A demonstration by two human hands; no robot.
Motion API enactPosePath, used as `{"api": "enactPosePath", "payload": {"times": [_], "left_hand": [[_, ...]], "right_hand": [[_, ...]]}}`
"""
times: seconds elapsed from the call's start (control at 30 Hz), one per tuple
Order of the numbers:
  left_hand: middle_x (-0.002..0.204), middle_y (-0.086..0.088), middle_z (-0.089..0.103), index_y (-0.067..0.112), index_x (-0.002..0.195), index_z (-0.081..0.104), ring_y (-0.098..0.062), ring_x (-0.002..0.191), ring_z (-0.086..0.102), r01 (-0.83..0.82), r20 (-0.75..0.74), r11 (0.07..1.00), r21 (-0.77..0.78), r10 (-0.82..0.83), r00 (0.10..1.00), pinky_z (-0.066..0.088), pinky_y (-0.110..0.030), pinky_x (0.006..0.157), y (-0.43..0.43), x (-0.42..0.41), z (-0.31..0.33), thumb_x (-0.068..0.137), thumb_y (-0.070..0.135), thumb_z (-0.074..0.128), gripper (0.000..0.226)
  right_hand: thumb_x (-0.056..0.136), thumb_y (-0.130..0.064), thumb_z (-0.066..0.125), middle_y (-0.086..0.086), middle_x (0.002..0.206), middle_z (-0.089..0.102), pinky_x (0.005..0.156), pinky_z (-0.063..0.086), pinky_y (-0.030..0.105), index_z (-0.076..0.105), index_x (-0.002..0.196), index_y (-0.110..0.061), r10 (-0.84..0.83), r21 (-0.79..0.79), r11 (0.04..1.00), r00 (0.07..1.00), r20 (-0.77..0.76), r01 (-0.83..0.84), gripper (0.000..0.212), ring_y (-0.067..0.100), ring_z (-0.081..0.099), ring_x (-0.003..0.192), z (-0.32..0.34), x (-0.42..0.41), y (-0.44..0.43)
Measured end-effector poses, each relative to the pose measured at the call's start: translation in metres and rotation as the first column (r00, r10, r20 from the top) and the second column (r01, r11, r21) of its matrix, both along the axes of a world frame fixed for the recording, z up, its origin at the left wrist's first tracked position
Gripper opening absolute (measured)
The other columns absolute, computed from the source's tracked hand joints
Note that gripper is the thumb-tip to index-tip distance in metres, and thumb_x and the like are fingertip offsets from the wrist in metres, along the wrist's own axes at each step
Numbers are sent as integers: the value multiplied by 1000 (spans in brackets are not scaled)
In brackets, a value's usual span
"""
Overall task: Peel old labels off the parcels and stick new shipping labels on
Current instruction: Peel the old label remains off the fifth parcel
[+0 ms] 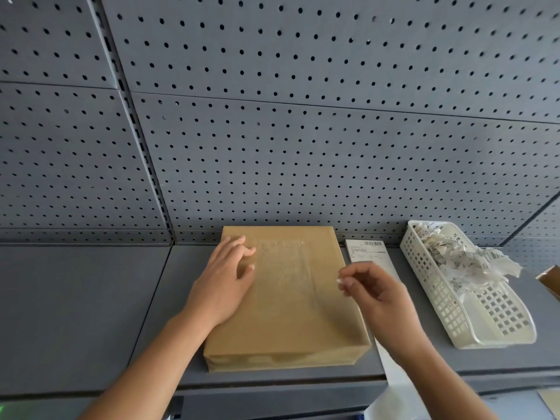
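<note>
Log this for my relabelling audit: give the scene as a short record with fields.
work item: brown cardboard parcel, flat on grey metal shelf, no label on top
left hand: rests flat on parcel
right hand: fingers curled above parcel's right edge; grip unclear
supply: white printed label strip beside parcel
waste: torn label scraps in white plastic basket

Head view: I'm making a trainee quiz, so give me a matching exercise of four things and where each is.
Things:
1 parcel
2 left hand
3 label sheet
4 torn scraps

Places:
a in the white basket
b flat on the parcel
c on the grey shelf, under a hand
d between parcel and basket

Pairs: 1-c, 2-b, 3-d, 4-a.
</note>
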State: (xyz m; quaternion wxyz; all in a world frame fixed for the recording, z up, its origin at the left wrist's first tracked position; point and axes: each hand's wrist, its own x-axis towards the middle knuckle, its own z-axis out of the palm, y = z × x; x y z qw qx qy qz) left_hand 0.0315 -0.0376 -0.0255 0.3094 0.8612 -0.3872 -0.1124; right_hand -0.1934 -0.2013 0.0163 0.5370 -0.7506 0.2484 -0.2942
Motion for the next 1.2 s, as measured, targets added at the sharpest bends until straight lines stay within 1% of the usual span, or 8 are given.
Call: {"api": "enactPosePath", "payload": {"times": [0.3, 0.47, 0.7, 0.77, 0.9, 1.0, 1.1, 1.2], "left_hand": [[158, 32, 19, 46, 132, 46, 8, 149, 1, 24, 17, 999, -40, -23, 1000, 26, -47, 120, 2, 5, -5, 103, 44, 43, 30], [155, 30, 21, 45, 133, 45, 9, 145, 4, 20, 37, 999, -42, -18, 999, 21, -46, 122, 1, 4, -4, 103, 41, 46, 31], [158, 25, 24, 40, 135, 50, 3, 148, 7, 21, 57, 999, -36, -19, 998, 18, -52, 123, -3, 9, -9, 99, 45, 45, 37], [157, 26, 26, 41, 132, 50, 1, 149, 9, 18, 59, 999, -38, -15, 998, 17, -51, 123, -4, 10, -9, 93, 53, 41, 42], [158, 24, 28, 42, 129, 52, 0, 149, 12, 18, 47, 999, -45, -16, 999, 18, -52, 123, -5, 12, -11, 88, 56, 39, 46], [159, 23, 29, 42, 128, 52, 5, 145, 12, 19, 52, 998, -61, -16, 999, 18, -49, 123, -5, 12, -12, 88, 55, 40, 44], [158, 23, 30, 44, 128, 52, 6, 145, 12, 16, 51, 997, -70, -12, 999, 18, -47, 122, -5, 11, -12, 89, 53, 41, 41], [156, 27, 29, 53, 122, 47, 8, 144, 11, 24, 45, 997, -70, -21, 999, 19, -46, 121, -5, 9, -10, 89, 53, 42, 33]], "right_hand": [[87, -2, 72, -2, 85, 70, 77, 54, 30, 67, 87, -32, -262, -128, 957, 965, -6, 259, 30, 18, 66, 80, 19, -56, -58], [87, -8, 73, -16, 86, 73, 80, 56, 23, 70, 91, -25, -466, -293, 851, 884, -34, 437, 18, 4, 69, 83, 35, -92, -92], [93, -12, 66, -20, 85, 67, 71, 44, 10, 69, 95, -25, -671, -436, 674, 741, -26, 596, 14, -4, 63, 80, 56, -128, -135], [93, -11, 65, -19, 84, 66, 73, 47, 14, 69, 95, -24, -692, -489, 650, 719, -64, 581, 13, -3, 62, 80, 54, -133, -149], [93, -11, 64, -13, 86, 66, 81, 56, 40, 69, 96, -22, -675, -560, 669, 715, -183, 488, 12, 16, 65, 89, 39, -135, -172], [91, -9, 66, -15, 85, 64, 77, 52, 34, 64, 86, -25, -644, -538, 712, 724, -247, 450, 17, 16, 62, 86, 29, -136, -183], [88, -8, 68, -9, 82, 67, 61, 47, 28, 63, 79, -26, -633, -452, 753, 714, -298, 479, 21, 12, 59, 67, 22, -137, -193], [89, -10, 69, -9, 83, 68, 61, 45, 21, 67, 83, -25, -631, -467, 752, 714, -303, 466, 15, 8, 62, 73, 18, -135, -197]]}}
